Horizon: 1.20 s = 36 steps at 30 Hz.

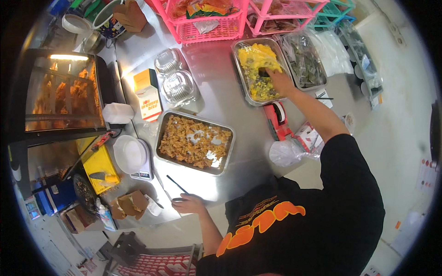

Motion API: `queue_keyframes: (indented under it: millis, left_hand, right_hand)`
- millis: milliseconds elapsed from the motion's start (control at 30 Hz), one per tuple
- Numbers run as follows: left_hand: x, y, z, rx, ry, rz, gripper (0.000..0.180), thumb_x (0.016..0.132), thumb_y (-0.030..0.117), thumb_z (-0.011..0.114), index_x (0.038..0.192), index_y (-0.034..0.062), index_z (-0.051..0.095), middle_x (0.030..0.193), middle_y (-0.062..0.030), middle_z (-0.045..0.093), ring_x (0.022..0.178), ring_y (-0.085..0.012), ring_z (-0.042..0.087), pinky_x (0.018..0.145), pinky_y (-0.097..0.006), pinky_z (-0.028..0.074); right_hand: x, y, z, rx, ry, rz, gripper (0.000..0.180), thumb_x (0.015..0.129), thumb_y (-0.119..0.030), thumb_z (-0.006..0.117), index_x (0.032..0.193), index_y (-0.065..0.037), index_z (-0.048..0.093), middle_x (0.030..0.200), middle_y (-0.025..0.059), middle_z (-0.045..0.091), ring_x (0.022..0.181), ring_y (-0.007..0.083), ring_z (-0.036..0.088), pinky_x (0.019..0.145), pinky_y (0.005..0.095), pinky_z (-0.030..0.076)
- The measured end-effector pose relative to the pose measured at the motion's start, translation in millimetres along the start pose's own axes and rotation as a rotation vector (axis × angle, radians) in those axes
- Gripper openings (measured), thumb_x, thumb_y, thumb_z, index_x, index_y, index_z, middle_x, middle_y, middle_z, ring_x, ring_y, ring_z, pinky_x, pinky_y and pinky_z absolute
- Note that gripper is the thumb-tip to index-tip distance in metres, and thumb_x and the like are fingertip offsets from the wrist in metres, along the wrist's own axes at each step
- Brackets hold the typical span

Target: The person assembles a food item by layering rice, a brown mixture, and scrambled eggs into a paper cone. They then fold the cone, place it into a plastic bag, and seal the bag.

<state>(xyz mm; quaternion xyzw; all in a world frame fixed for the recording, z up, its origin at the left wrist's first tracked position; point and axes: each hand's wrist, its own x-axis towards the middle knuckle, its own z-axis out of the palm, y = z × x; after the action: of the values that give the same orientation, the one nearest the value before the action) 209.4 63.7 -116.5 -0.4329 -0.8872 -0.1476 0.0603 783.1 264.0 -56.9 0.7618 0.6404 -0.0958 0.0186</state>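
Note:
My right hand point(281, 83) reaches over a clear-lined metal tray point(240, 76) at the far right of the table. Its fingers close on a small black object point(264, 72) whose kind I cannot make out. Yellow crumbly food point(258, 57) with dark green bits fills that tray. Near the table's front edge, my left hand point(189, 204) rests low with a thin black stick point(176, 184) slanting out from its fingers. A metal tray point(231, 149) of brown fried pieces point(184, 138) lies just beyond it.
Left stand a kitchen scale point(143, 170) with a white bowl point(129, 154), a yellow cutting board point(97, 168) and a glass-fronted warmer point(62, 94). Clear containers point(177, 85) and pink baskets point(209, 32) sit farther back. A red tape dispenser point(277, 122) lies by my right forearm.

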Motion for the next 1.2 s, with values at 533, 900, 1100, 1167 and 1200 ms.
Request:
queue_keyframes:
  millis: [533,900,1100,1167,1200]
  left_hand:
    - [6.7,9.9,5.7,0.010,-0.030,-0.048,0.059,0.096,0.041,0.046,0.131,-0.0068,0.040,0.133,-0.0268,0.040,0.124,-0.0424,0.039,0.104,-0.053,0.031]
    - [4.1,7.4,6.4,-0.006,-0.019,-0.044,0.060,0.097,0.042,0.044,0.130,-0.0077,0.041,0.133,-0.0270,0.040,0.123,-0.0430,0.039,0.103,-0.053,0.030]
    - [4.8,15.0,0.2,-0.020,-0.029,-0.072,0.061,0.096,0.041,0.045,0.132,-0.0078,0.040,0.135,-0.0271,0.039,0.125,-0.0427,0.037,0.105,-0.053,0.029]
    - [4.9,12.4,3.9,-0.018,-0.023,-0.065,0.060,0.096,0.040,0.046,0.132,-0.0080,0.040,0.134,-0.0273,0.039,0.125,-0.0429,0.037,0.105,-0.053,0.029]
    - [4.7,8.8,4.3,-0.012,-0.027,-0.059,0.060,0.096,0.040,0.046,0.132,-0.0080,0.040,0.134,-0.0275,0.039,0.125,-0.0429,0.037,0.105,-0.053,0.029]
  right_hand:
    - [45.8,-11.7,-1.6,0.084,0.146,0.366,0.062,0.085,-0.008,0.052,0.142,-0.003,0.029,0.084,0.0207,0.065,0.075,0.0364,0.066,0.064,0.0473,0.051]
    - [-0.8,-15.6,8.4,-0.032,-0.002,0.022,0.068,0.085,-0.007,0.051,0.147,-0.025,0.029,0.088,0.0151,0.064,0.079,0.0353,0.064,0.068,0.0460,0.051]
    - [49.2,-41.9,21.6,0.232,0.210,0.211,0.062,0.087,-0.009,0.049,0.146,-0.020,0.032,0.090,0.0203,0.062,0.082,0.0363,0.063,0.071,0.0476,0.050]
    - [68.5,-38.5,14.8,0.301,0.382,0.321,0.061,0.088,-0.010,0.048,0.146,-0.019,0.031,0.092,0.0214,0.061,0.084,0.0371,0.062,0.073,0.0480,0.050]
    - [72.4,-34.2,14.1,0.245,0.429,0.298,0.061,0.089,-0.010,0.048,0.147,-0.020,0.031,0.092,0.0220,0.061,0.084,0.0384,0.062,0.074,0.0483,0.049]
